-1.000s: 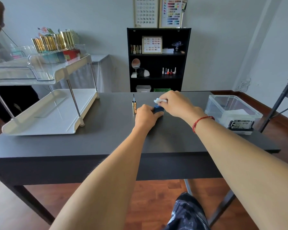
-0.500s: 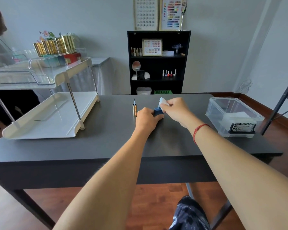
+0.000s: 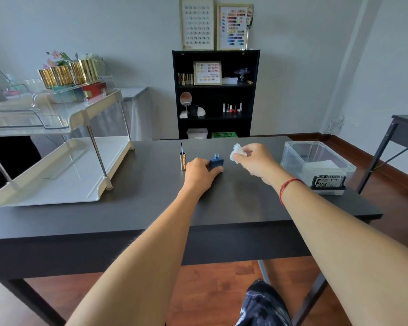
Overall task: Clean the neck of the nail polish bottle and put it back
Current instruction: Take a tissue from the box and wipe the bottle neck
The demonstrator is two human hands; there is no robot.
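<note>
A small blue square nail polish bottle [image 3: 216, 161] stands upright on the dark table [image 3: 151, 208], its clear threaded neck uncovered. My left hand [image 3: 199, 172] grips the bottle's body from the left and front. To the right of the bottle, a little above the table, my right hand [image 3: 254, 160] pinches a crumpled white wipe [image 3: 237, 152], which is clear of the neck. The gold cap with its brush [image 3: 182, 158] stands upside down just left of my left hand, brush pointing up.
A white two-tier rack [image 3: 57, 170] fills the table's left side, with gold-capped bottles on its upper tier. A clear plastic box [image 3: 316, 165] holding white pads sits at the right. A black shelf unit [image 3: 216, 95] stands behind the table.
My right hand has lifted the wipe off the bottle's neck and moved it to the right, uncovering the neck. My left hand keeps its hold on the bottle.
</note>
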